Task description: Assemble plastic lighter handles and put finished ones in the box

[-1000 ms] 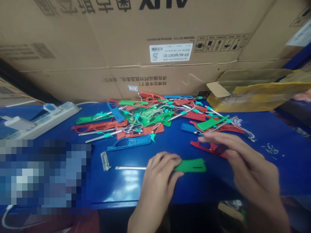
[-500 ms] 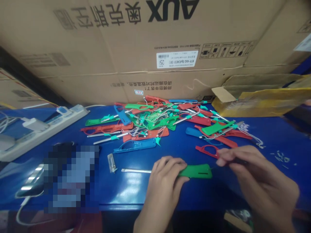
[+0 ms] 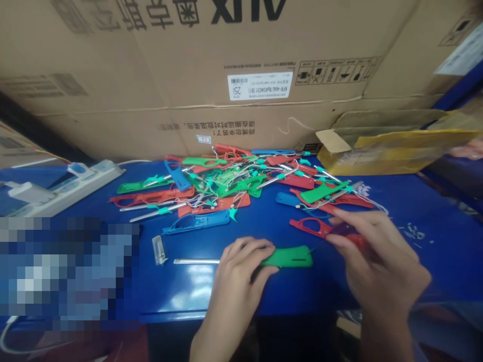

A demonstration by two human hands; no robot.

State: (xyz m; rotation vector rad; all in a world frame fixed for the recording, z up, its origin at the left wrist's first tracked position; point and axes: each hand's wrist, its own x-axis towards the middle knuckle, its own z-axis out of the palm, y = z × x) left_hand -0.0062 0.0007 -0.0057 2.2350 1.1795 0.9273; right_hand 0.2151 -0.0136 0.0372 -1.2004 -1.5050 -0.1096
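My left hand [image 3: 241, 271] is closed around a long-necked lighter with a green handle [image 3: 289, 256], lying level just over the blue table or on it. Its silver tube [image 3: 194, 261] sticks out to the left. My right hand [image 3: 385, 266] pinches a small dark purple object [image 3: 341, 230] between thumb and fingers, its kind not clear. That hand is right of the green handle, apart from it and above a red lighter shell [image 3: 309, 226]. A small clear plastic piece with metal [image 3: 158, 250] lies left of the tube.
A pile of red, green and blue lighter shells [image 3: 222, 218] with tubes and white wires lies behind my hands. A large cardboard box [image 3: 151, 120] stands at the back. A yellow-taped carton [image 3: 377, 156] is back right, a white power strip [image 3: 101, 176] left.
The view has shifted slightly, so everything sits further left. My right hand has tilted and its fingers have drawn slightly back from the green handle's end. The left hand keeps its hold.
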